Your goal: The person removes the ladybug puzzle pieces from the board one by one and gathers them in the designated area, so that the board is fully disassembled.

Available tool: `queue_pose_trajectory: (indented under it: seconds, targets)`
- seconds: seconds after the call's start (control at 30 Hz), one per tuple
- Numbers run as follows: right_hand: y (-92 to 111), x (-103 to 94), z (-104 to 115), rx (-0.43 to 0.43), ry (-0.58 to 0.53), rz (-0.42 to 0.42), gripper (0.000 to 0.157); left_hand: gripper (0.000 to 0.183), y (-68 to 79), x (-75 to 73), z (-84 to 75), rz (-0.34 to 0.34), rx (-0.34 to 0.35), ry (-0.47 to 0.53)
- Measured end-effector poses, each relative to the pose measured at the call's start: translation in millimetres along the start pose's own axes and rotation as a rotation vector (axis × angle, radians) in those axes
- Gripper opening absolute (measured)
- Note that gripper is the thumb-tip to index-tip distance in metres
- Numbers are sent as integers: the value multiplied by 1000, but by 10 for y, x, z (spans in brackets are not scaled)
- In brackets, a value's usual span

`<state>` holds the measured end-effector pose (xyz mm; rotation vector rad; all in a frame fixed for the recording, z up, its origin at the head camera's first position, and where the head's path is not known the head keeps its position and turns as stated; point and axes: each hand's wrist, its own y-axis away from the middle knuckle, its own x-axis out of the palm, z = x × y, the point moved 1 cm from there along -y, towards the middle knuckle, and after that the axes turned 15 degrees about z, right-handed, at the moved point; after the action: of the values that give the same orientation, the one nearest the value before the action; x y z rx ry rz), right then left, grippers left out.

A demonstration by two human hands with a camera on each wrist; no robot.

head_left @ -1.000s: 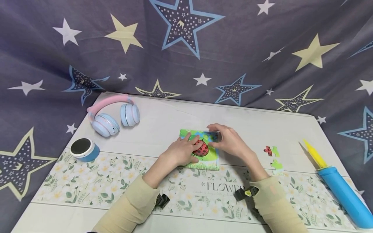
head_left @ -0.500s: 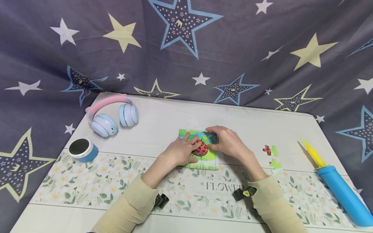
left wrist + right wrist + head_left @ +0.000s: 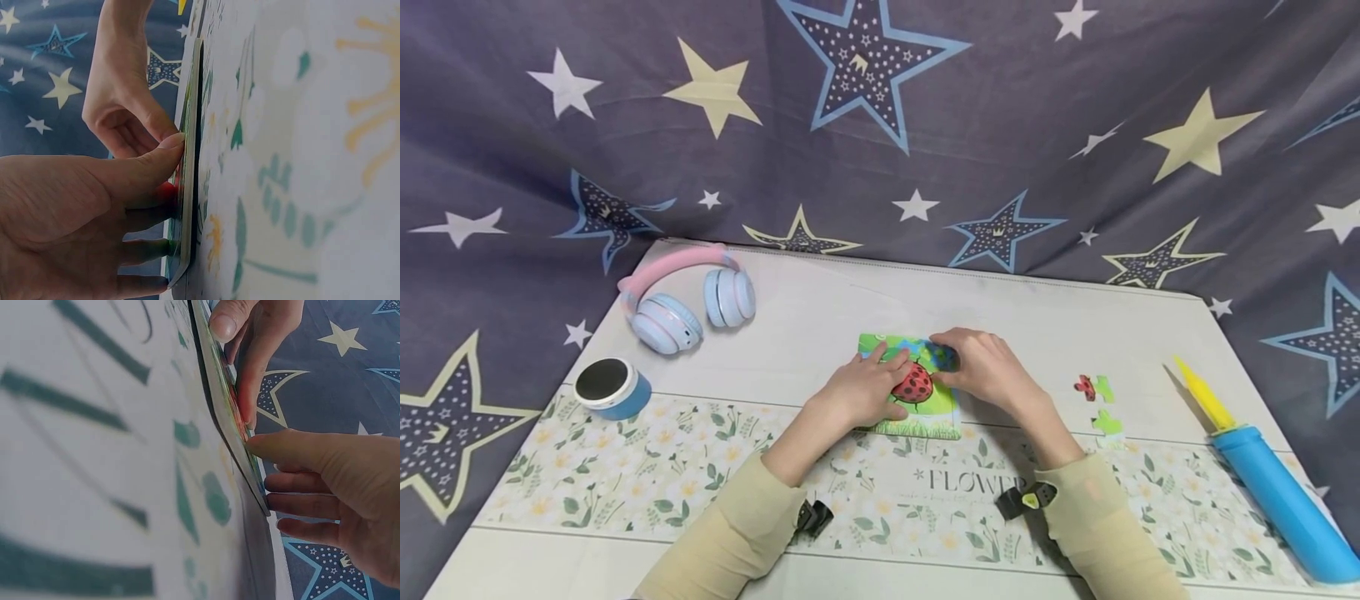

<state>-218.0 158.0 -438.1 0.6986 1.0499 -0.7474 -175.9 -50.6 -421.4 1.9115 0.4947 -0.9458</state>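
Observation:
A flat ladybug jigsaw puzzle [image 3: 936, 421], green with a red spotted ladybug [image 3: 913, 385], lies mid-table. My left hand [image 3: 862, 389] rests on its left part with fingers spread; in the left wrist view the thumb [image 3: 159, 153] and fingertips press its surface. At the upper right corner, my right hand [image 3: 990, 367] touches the puzzle, thumb near the ladybug and fingers toward the far edge. In the right wrist view that thumb [image 3: 281, 447] presses on the board, the fairly straight fingers beside it. The palm hides part of the corner.
To the right lie loose puzzle pieces, a red-and-black one [image 3: 1085, 387] and green ones [image 3: 1107, 423]. A blue hand pump [image 3: 1281, 500] with yellow nozzle lies at far right. Pink and blue headphones [image 3: 730, 296] and a blue-and-white round container [image 3: 625, 396] stand left. A star-patterned curtain [image 3: 820, 179] closes the back.
Both hands stay on the puzzle in nearly the same pose. The whole view has shifted slightly; the loose pieces keep their places on the table.

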Motion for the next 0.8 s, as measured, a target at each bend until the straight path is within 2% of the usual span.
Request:
queue_pose_trajectory:
  seconds: [0.8]
  targets:
    - [5,16,-14,-27,-11,-7,54,79,-8,10,14,-13,11,4]
